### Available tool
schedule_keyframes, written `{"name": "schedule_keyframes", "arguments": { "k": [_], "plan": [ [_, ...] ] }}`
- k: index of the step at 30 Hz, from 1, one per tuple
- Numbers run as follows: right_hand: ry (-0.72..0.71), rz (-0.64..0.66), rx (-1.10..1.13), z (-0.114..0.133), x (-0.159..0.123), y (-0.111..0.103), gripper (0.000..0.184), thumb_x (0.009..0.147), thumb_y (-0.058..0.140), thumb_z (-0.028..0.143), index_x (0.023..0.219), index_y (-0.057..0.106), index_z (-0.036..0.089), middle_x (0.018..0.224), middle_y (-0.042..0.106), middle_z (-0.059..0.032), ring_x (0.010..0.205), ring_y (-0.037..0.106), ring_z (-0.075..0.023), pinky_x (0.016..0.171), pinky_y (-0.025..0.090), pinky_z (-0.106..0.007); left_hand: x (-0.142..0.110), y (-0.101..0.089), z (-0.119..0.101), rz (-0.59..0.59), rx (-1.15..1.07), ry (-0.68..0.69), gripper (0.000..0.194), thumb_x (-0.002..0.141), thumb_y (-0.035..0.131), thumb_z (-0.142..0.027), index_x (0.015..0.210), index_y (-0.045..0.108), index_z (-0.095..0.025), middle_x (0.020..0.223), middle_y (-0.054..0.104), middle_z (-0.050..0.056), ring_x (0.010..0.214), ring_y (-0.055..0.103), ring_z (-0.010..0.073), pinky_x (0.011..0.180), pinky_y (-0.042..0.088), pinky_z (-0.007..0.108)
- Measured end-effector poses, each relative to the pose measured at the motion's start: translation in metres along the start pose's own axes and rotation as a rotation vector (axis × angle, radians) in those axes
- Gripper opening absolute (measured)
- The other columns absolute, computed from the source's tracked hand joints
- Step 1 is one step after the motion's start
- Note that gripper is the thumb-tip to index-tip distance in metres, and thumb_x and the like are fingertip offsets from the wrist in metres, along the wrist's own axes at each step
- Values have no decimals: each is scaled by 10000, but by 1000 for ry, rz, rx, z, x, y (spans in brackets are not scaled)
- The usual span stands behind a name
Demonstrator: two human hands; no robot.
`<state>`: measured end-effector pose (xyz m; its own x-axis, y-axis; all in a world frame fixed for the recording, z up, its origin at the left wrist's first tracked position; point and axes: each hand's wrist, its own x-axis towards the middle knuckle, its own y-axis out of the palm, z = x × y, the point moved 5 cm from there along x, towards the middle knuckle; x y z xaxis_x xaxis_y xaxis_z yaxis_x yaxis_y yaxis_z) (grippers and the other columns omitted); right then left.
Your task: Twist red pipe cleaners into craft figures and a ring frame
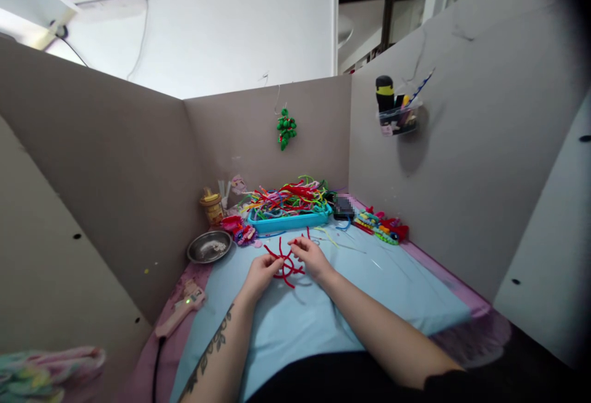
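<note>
Between my two hands is a red pipe cleaner shape (287,266), a ring with several arms sticking outward, held a little above the blue cloth. My left hand (265,269) pinches it on its left side, thumb and fingers closed. Close by on the right, my right hand (310,256) is also closed in a pinch, with a red pipe cleaner end showing at its fingertips. A short red length stands up behind the right fingers. Whether that length joins the ring is hidden by the hand.
A blue tray (289,223) heaped with coloured pipe cleaners stands at the back. To the left are a metal bowl (209,248), a cup (212,208) and a pink glue gun (182,312) with a cord. Finished-looking colourful pieces (383,227) and a dark phone-like object (343,207) lie right. Grey panels surround the table.
</note>
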<state>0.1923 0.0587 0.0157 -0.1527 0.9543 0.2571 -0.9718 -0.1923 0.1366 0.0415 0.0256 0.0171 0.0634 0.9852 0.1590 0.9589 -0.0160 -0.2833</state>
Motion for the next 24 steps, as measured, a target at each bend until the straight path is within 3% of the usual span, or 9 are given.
{"name": "schedule_keyframes", "arguments": {
  "k": [4,8,10,13,16,18,21,24],
  "plan": [
    [61,-37,67,-5,0,0,286,634,641,433,651,595,152,583,519,13,542,433,-99,510,336,-216,1,1,2,21,21,43,322,697,605,-448,618,579,-137,526,476,-30,508,378,96,507,277,222],
    [206,-42,145,-13,2,-5,320,624,637,441,754,637,149,709,596,-30,584,483,-109,515,341,-214,4,0,3,26,24,92,316,706,594,-449,650,594,-137,550,504,-19,528,408,108,525,304,225],
    [141,-8,-1,-9,5,-10,317,687,581,453,783,645,158,739,611,-34,612,500,-122,534,350,-223,6,-4,4,-19,31,107,318,704,593,-455,657,595,-140,563,516,-14,540,423,113,536,316,228],
    [-49,58,-404,-2,8,-18,223,741,547,363,722,650,166,690,609,-22,640,508,-141,587,357,-242,8,-12,5,-121,32,129,317,701,592,-457,638,583,-146,574,520,-11,560,437,119,548,329,230],
    [-142,227,-779,-7,5,-13,61,667,616,210,683,661,173,707,609,-27,700,519,-160,653,361,-253,9,-19,8,-198,26,133,314,706,587,-455,628,567,-152,573,515,-13,567,444,121,560,340,231],
    [-147,298,-960,-15,1,-10,79,624,640,159,698,668,172,761,605,-47,749,517,-178,679,357,-262,9,-22,9,-227,26,134,312,711,582,-455,628,563,-154,569,513,-16,564,447,121,563,341,233],
    [-153,319,-1092,-24,-2,-7,71,652,593,129,678,651,160,791,587,-69,765,503,-185,687,347,-271,9,-23,8,-252,16,133,317,706,584,-456,608,552,-156,542,500,-25,544,445,118,550,333,234],
    [-141,326,-1054,-24,0,-7,86,663,555,105,607,600,153,744,566,-57,717,488,-164,663,342,-260,8,-24,6,-269,-24,114,307,703,586,-450,643,574,-150,569,536,-14,560,473,129,566,355,243]
  ]
}}
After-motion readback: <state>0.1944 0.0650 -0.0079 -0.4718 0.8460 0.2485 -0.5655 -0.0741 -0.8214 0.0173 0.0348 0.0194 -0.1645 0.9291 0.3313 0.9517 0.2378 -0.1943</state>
